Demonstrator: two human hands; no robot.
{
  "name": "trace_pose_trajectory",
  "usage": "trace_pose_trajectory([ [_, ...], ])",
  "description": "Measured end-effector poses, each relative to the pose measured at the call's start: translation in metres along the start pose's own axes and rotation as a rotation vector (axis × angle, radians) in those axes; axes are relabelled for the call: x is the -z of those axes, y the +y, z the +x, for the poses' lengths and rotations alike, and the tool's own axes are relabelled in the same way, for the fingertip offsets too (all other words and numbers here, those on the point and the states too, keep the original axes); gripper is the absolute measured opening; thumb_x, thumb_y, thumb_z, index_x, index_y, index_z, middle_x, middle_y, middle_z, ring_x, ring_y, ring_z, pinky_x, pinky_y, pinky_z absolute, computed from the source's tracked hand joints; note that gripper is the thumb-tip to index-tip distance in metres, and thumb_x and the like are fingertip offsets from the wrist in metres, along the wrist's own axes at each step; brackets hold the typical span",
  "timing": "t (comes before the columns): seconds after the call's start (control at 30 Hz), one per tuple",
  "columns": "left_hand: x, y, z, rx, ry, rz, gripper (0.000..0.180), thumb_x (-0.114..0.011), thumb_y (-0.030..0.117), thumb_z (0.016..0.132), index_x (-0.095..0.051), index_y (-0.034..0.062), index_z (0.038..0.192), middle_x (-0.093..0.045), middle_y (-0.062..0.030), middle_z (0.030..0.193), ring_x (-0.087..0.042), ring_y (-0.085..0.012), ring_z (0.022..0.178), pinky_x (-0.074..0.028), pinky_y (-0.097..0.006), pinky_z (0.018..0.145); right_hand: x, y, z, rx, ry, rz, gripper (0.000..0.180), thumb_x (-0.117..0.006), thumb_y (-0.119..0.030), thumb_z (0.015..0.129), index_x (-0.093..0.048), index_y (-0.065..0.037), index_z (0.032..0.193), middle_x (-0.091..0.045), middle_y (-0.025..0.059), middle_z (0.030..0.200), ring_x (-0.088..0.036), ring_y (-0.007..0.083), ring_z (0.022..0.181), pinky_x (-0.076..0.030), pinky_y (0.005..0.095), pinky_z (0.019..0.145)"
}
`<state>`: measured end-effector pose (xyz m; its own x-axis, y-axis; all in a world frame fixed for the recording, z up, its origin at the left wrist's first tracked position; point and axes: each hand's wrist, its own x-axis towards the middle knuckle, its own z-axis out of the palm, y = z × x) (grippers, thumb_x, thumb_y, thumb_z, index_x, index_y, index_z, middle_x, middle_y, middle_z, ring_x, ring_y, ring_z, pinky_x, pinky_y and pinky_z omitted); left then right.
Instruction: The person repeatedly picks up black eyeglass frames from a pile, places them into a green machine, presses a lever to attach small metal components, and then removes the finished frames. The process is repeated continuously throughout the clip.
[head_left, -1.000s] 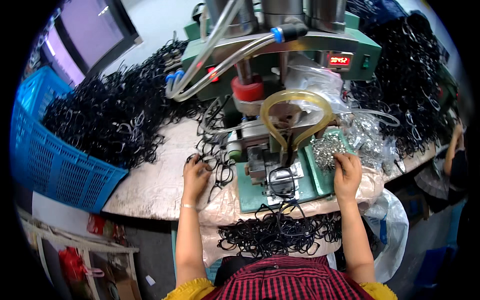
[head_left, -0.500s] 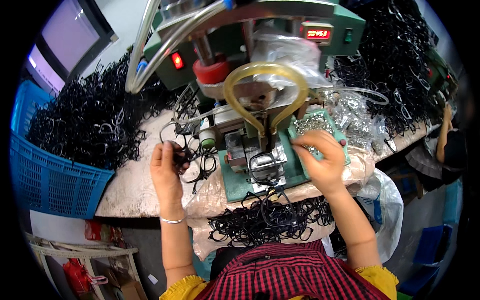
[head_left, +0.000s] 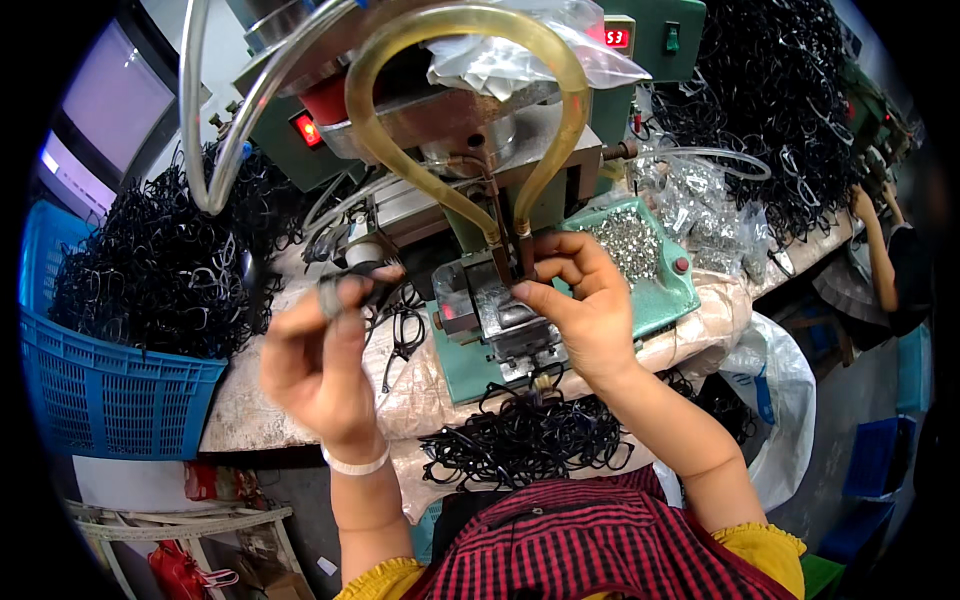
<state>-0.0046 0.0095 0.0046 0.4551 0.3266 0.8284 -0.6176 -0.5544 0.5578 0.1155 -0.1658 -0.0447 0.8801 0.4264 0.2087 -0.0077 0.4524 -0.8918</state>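
Note:
My left hand [head_left: 325, 375] is raised left of the green press, smeared by motion. Its fingers are closed on a dark eyeglass frame [head_left: 362, 280], also blurred. At the machine, my right hand [head_left: 590, 315] has thumb and forefinger bent together beside the dark nozzle [head_left: 515, 262], just over the metal fixture [head_left: 512, 312]. Whatever sits between those fingertips is too small to make out. A green tray of small shiny metal parts [head_left: 628, 245] stands right behind that hand. Loose black eyeglass frames [head_left: 405, 335] lie between my left hand and the machine base.
Black eyeglass frames fill a blue basket [head_left: 120, 370] at left. More form a heap [head_left: 530, 435] before the machine and a tall pile [head_left: 765, 110] at back right. A yellowish hose [head_left: 578, 100] loops above the fixture. Another person's arm [head_left: 878, 245] shows at far right.
My right hand moved left from beside the parts tray to the nozzle. The left hand rose nearer the camera with a dark frame. The eyeglass frame on the fixture is no longer seen there.

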Motion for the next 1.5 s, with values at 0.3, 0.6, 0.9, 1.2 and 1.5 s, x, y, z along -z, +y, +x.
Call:
trace_pose_trajectory([
  [0.3, -0.009, 0.001, -0.021, -0.004, -0.161, -0.125, 0.011, -0.06, 0.013, 0.097, -0.06, 0.0034, 0.102, -0.071, -0.018, 0.097, -0.07, -0.031, 0.089, -0.058, -0.047, 0.079, -0.001, -0.029, -0.024, -0.095, -0.046, -0.007, 0.05, -0.061, 0.007, 0.085, -0.048, 0.004, 0.133, -0.062, 0.0125, 0.122, -0.062, 0.0158, 0.11, -0.047, 0.0286, 0.095],
  [0.6, -0.039, 0.005, -0.04, -0.238, -0.691, 0.311, 0.017, -0.068, 0.011, 0.077, -0.075, 0.0134, 0.092, -0.074, -0.0025, 0.111, -0.061, -0.0247, 0.078, -0.052, -0.049, 0.09, 0.135, 0.015, 0.028, 0.308, 0.306, -0.645, 0.041, -0.06, 0.002, 0.086, -0.059, -0.001, 0.126, -0.066, 0.0114, 0.119, -0.061, 0.0201, 0.113, -0.046, 0.0331, 0.099],
  [0.9, -0.041, 0.006, -0.045, -0.151, -0.67, 0.285, 0.02, -0.068, 0.008, 0.074, -0.074, 0.0109, 0.093, -0.075, -0.0071, 0.105, -0.07, -0.0269, 0.088, -0.049, -0.053, 0.093, 0.142, 0.027, -0.022, 0.204, 0.185, -1.423, 0.008, -0.073, -0.01, 0.074, -0.071, -0.006, 0.081, -0.065, 0.0112, 0.089, -0.061, 0.0327, 0.093, -0.048, 0.0424, 0.085],
  [1.2, 0.022, 0.034, -0.09, 0.089, 0.008, 0.786, 0.016, -0.075, -0.002, 0.075, -0.071, 0.0026, 0.091, -0.07, -0.0134, 0.104, -0.067, -0.0286, 0.094, -0.051, -0.04, 0.088, 0.147, 0.045, -0.019, 0.142, 0.292, -1.212, 0.007, -0.069, -0.008, 0.085, -0.069, -0.003, 0.089, -0.069, 0.0103, 0.087, -0.066, 0.0216, 0.078, -0.051, 0.033, 0.075],
  [1.5, 0.07, -0.116, -0.12, 0.62, -0.378, 0.957, 0.011, -0.073, 0.011, 0.079, -0.075, 0.0094, 0.09, -0.063, -0.0105, 0.09, -0.063, -0.0308, 0.086, -0.051, -0.039, 0.076, 0.087, 0.037, 0.004, 0.225, 0.187, -0.86, 0.014, -0.069, -0.002, 0.087, -0.073, -0.001, 0.1, -0.072, 0.0095, 0.097, -0.067, 0.0185, 0.091, -0.051, 0.0286, 0.084],
])
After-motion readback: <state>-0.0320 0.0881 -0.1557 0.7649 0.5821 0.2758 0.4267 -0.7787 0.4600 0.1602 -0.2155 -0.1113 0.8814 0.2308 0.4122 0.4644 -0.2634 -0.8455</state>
